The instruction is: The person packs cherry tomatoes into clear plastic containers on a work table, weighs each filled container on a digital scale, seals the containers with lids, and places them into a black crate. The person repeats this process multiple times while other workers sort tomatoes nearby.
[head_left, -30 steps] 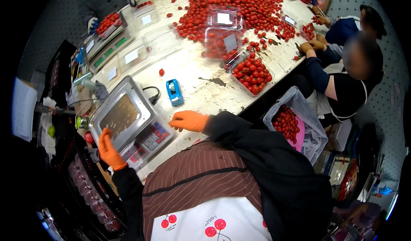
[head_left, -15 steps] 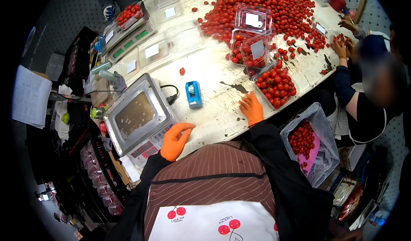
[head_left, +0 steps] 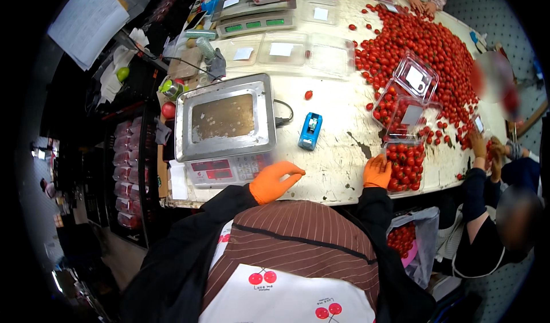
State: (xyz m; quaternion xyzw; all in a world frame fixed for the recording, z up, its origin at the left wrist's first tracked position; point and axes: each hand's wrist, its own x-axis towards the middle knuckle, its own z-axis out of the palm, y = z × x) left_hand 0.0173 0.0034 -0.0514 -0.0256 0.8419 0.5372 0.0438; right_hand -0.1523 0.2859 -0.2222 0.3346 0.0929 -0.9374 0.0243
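My left hand (head_left: pixel 277 181), in an orange glove, hovers by the front right corner of the weighing scale (head_left: pixel 222 116). Its fingers point right, with a gap between thumb and fingers and nothing held. My right hand (head_left: pixel 377 173), gloved in orange too, is at the left side of a clear plastic box of cherry tomatoes (head_left: pixel 406 167). The fingers are loosely bent and apart; whether they touch the box wall I cannot tell. A small blue tape dispenser (head_left: pixel 310 131) lies on the table between scale and box. One loose tomato (head_left: pixel 309 95) lies beyond it.
Stacked lidded boxes (head_left: pixel 405 110) stand behind the tomato box, before a large tomato heap (head_left: pixel 427 53). Empty clear boxes (head_left: pixel 282 49) and a second scale (head_left: pixel 255 21) are farther back. A co-worker's hands (head_left: pixel 484 146) are at right; a lined bin (head_left: pixel 421 248) stands below the edge.
The view has swung, shifting the table within the picture. My right hand has come closer to the tomato box, its fingers less spread. My left hand stays near the scale.
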